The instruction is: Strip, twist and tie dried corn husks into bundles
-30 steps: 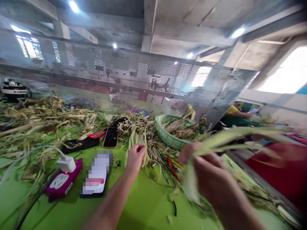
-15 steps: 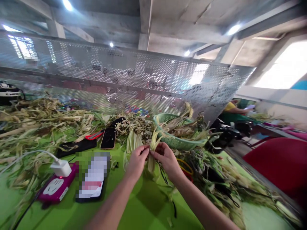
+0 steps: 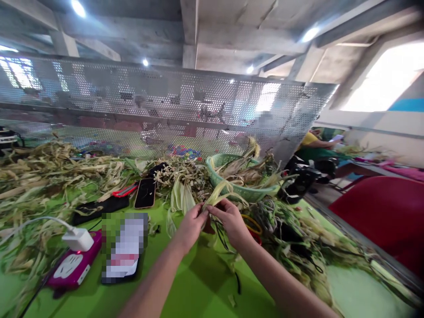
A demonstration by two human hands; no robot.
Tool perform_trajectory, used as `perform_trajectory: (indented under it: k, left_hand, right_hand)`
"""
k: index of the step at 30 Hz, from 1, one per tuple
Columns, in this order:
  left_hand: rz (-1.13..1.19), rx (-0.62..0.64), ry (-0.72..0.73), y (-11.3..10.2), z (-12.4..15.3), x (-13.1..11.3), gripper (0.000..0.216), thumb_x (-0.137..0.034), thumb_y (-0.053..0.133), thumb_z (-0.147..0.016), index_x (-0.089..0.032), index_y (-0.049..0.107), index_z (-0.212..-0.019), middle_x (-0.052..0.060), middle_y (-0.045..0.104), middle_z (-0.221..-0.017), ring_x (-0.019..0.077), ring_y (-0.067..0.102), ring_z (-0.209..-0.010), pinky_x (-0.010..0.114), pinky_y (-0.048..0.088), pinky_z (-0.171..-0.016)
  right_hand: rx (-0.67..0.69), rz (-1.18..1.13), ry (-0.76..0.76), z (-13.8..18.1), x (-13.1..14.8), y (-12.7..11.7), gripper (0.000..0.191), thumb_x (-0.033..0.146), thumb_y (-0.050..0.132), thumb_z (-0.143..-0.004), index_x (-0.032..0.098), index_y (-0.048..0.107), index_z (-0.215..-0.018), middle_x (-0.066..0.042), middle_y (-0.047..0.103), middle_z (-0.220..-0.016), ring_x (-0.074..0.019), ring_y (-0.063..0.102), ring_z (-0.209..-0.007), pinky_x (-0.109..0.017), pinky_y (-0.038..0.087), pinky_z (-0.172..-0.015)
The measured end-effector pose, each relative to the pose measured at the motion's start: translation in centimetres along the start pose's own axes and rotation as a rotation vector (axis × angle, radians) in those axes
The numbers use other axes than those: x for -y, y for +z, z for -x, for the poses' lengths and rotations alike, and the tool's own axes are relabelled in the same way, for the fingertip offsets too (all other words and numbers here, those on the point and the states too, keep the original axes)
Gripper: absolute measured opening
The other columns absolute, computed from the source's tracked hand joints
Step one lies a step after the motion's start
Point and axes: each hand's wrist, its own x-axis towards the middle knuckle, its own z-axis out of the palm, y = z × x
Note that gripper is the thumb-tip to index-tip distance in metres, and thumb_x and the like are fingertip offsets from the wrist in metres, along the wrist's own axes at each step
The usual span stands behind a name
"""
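Over the green table (image 3: 198,287), my left hand (image 3: 191,224) and my right hand (image 3: 232,221) meet at the fingertips. Both are closed in a pinch on pale green corn husk strips (image 3: 217,196) that curl up and away from them. More husk strips (image 3: 181,196) hang just behind my left hand. A green plastic basket (image 3: 232,187) holding dried husks stands right behind my hands.
Dried husks (image 3: 49,168) are heaped across the left and back of the table. Two phones (image 3: 145,192) (image 3: 124,247), a black case (image 3: 99,205) and a pink power strip (image 3: 74,265) with a white charger lie left. Tangled cords (image 3: 281,221) lie right. A perforated metal screen (image 3: 165,110) stands behind; a red chair (image 3: 384,216) right.
My right hand, which swung a long husk at the right a second ago, has come in to meet my left hand. Both now pinch the strips together, slightly nearer than half a second ago.
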Motion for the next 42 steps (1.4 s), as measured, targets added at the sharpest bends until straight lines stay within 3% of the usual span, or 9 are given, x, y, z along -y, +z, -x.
perform_trajectory:
  k: [2, 8, 12, 17, 26, 29, 35, 38, 42]
  left_hand:
    - [-0.084, -0.026, -0.012, -0.1, -0.1, 0.2, 0.033, -0.046, 0.052, -0.084, -0.022, 0.065, -0.103, 0.001, 0.059, -0.069, 0.0149, 0.051, -0.057, 0.026, 0.043, -0.056]
    - [-0.269, -0.01, 0.051, -0.8, -0.1, 0.1, 0.024, -0.037, 0.05, -0.085, -0.02, 0.066, -0.089, 0.003, 0.061, -0.073, 0.0183, 0.056, -0.076, 0.027, 0.041, -0.073]
    - [-0.303, 0.088, -0.02, -0.9, 0.1, -0.2, 0.03, -0.044, 0.045, -0.088, -0.019, 0.062, -0.085, -0.002, 0.048, -0.062, 0.014, 0.047, -0.063, 0.025, 0.037, -0.064]
    - [-0.335, 0.166, -0.081, -1.2, 0.1, -0.4, 0.032, -0.045, 0.043, -0.088, -0.018, 0.059, -0.084, -0.002, 0.047, -0.068, 0.0105, 0.04, -0.058, 0.023, 0.031, -0.054]
    - [-0.108, 0.183, -0.209, -1.2, 0.5, -1.6, 0.039, -0.054, 0.059, -0.076, -0.015, 0.059, -0.082, -0.001, 0.045, -0.068, 0.01, 0.04, -0.06, 0.021, 0.031, -0.048]
    - [0.039, 0.119, -0.224, -1.3, 0.4, -1.4, 0.04, -0.053, 0.063, -0.074, -0.014, 0.059, -0.082, -0.004, 0.041, -0.062, 0.0081, 0.036, -0.055, 0.02, 0.03, -0.048]
    - [0.126, 0.098, -0.223, -0.8, 0.5, -0.9, 0.037, -0.05, 0.063, -0.076, -0.014, 0.058, -0.083, -0.005, 0.039, -0.061, 0.006, 0.032, -0.052, 0.019, 0.025, -0.048]
    - [0.12, 0.131, -0.257, -0.5, 0.6, -0.9, 0.039, -0.052, 0.064, -0.074, -0.015, 0.057, -0.082, -0.005, 0.039, -0.062, 0.0054, 0.029, -0.051, 0.019, 0.022, -0.047]
    - [0.055, 0.169, -0.27, -0.6, 0.5, -0.8, 0.04, -0.055, 0.062, -0.075, -0.015, 0.057, -0.08, -0.002, 0.046, -0.067, 0.0069, 0.037, -0.054, 0.02, 0.025, -0.048]
  right_hand:
    - [-0.004, -0.008, -0.009, 0.0, -0.1, 0.0, 0.025, 0.032, 0.08, -0.063, 0.017, 0.067, -0.078, -0.001, 0.065, -0.072, -0.0167, 0.057, -0.072, -0.03, 0.043, -0.072]
    - [-0.02, -0.005, -0.021, -0.1, 0.1, -0.1, 0.026, 0.037, 0.078, -0.064, 0.018, 0.064, -0.074, 0.001, 0.06, -0.064, -0.0143, 0.051, -0.059, -0.028, 0.041, -0.059]
    - [-0.096, -0.01, -0.098, -0.7, 0.8, -0.8, 0.025, 0.037, 0.077, -0.064, 0.018, 0.062, -0.069, 0.003, 0.057, -0.062, -0.0127, 0.048, -0.057, -0.026, 0.039, -0.057]
    - [-0.22, -0.048, -0.138, -1.7, 1.5, -1.9, 0.026, 0.032, 0.08, -0.061, 0.017, 0.063, -0.072, 0.003, 0.056, -0.066, -0.011, 0.047, -0.058, -0.023, 0.037, -0.054]
    - [-0.332, -0.093, -0.235, -3.1, 3.4, -4.9, 0.027, 0.036, 0.08, -0.06, 0.018, 0.062, -0.07, 0.004, 0.052, -0.062, -0.0077, 0.041, -0.051, -0.021, 0.033, -0.047]
    - [-0.248, -0.146, -0.198, -2.9, 4.0, -5.3, 0.033, 0.039, 0.078, -0.063, 0.021, 0.064, -0.086, 0.003, 0.058, -0.07, -0.0077, 0.047, -0.054, -0.021, 0.037, -0.05]
    - [0.278, -0.027, 0.16, -0.6, 2.2, -2.1, 0.038, 0.029, 0.08, -0.064, 0.016, 0.067, -0.097, -0.002, 0.065, -0.079, -0.0121, 0.055, -0.065, -0.024, 0.042, -0.061]
    - [0.318, -0.059, 0.206, 0.0, 1.2, -1.0, 0.034, 0.038, 0.076, -0.07, 0.013, 0.069, -0.092, -0.002, 0.064, -0.067, -0.012, 0.054, -0.057, -0.025, 0.041, -0.058]
    - [0.204, -0.014, 0.142, -0.4, 1.4, -1.7, 0.036, 0.047, 0.068, -0.076, 0.011, 0.071, -0.078, 0.0, 0.055, -0.053, -0.0089, 0.044, -0.047, -0.022, 0.033, -0.048]
